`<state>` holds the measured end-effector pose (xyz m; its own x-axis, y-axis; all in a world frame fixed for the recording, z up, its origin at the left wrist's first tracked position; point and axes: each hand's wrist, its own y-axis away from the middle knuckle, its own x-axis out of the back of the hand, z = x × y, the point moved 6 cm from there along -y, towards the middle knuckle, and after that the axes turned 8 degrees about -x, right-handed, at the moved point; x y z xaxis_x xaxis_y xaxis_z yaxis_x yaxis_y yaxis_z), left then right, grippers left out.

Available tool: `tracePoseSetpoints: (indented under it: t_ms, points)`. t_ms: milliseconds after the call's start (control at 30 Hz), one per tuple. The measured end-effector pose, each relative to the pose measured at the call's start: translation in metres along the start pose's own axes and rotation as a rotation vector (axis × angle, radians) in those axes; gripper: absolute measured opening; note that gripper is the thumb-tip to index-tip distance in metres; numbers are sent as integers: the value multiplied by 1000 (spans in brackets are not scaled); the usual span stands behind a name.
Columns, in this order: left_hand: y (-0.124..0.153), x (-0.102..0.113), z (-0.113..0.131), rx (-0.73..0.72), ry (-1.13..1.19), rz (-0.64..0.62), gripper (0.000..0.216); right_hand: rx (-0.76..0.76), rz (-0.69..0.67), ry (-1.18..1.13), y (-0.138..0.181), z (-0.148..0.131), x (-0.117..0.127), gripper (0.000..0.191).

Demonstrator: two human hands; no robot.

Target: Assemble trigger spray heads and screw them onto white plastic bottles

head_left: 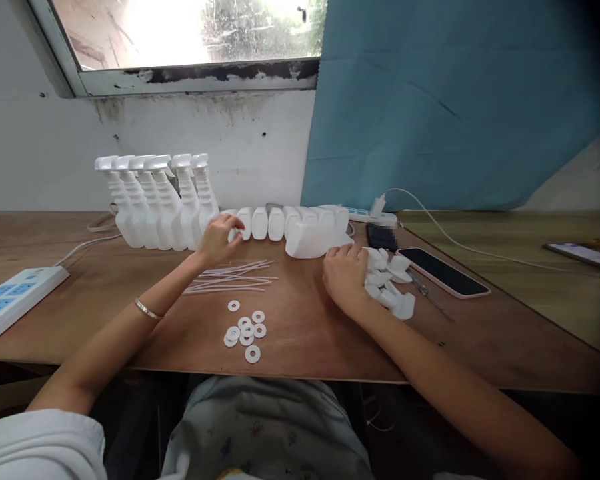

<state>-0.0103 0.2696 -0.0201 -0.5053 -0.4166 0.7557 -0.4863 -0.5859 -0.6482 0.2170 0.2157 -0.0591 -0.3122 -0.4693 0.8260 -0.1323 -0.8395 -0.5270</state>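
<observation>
My left hand [221,239] is beside the row of standing spray bottles [167,207], in front of a line of white bottles [260,224] whose ends face me. Its thumb and fingers are apart and curved, with nothing visible between them; whether they touch the nearest bottle I cannot tell. My right hand [347,275] rests at the left side of a pile of white spray heads [387,283]. Its fingers are bent down and the tips are hidden, along with anything they hold. Just behind it lies a white bottle [307,240] on its side.
Thin white tubes [235,277] and several white ring washers [247,329] lie on the brown table [300,340]. A phone [445,272], metal tweezers-like tool [427,293] and dark object [381,237] are at right. Power strips stand left [17,297] and back [363,215].
</observation>
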Motion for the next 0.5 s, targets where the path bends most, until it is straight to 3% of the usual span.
tracePoseSetpoints:
  t_ms: [100,200,333,500]
  points:
    - [10,-16,40,-174,348,-463,18,13,-136,-9,1,0,-5,24]
    - [29,-25,60,-229,482,-750,23,22,-164,-19,3,-3,-5,24]
    - [46,-34,56,-174,462,-900,32,33,-157,-24,6,-6,-3,27]
    - [59,-37,41,-86,417,-1002,34,79,-178,-45,8,-10,-3,28]
